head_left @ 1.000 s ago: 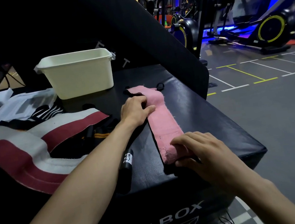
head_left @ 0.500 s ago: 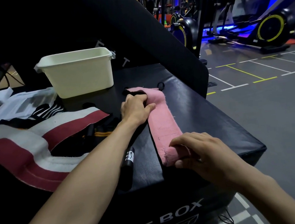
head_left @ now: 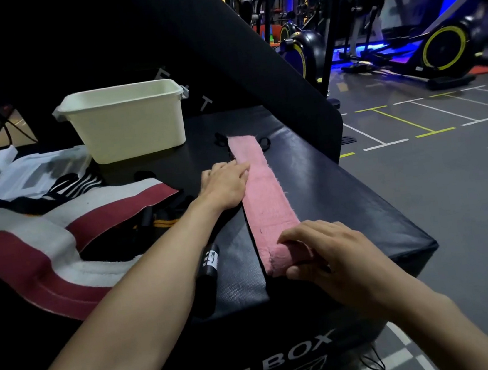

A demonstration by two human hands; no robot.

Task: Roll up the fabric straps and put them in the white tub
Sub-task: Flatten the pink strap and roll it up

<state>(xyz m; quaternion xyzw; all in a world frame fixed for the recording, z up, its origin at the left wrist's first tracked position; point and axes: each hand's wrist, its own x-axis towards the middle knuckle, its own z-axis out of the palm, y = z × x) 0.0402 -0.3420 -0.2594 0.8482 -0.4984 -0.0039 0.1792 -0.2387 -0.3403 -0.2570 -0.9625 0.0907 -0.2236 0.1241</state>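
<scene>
L hand (head_left: 225,185) slid back from far end of long pink fabric strap (head_left: 263,193), now flat, fingers straight, pressing mid-strap on black padded box (head_left: 357,189). R hand (head_left: 326,251) curls near end, roll barely begun. White plastic tub (head_left: 128,131) waits, well apart.

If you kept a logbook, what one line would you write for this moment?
step: starting roll | right hand: curls near end of pink strap | left hand: flat on strap | white tub: no strap visible inside

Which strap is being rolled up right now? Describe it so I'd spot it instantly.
Find the big black padded box marked SOFT BOX. Along its top, in front of the white tub, lies a pink fabric strap under both hands. It is the only plain pink one; the strap to its left is striped red and white.
</scene>
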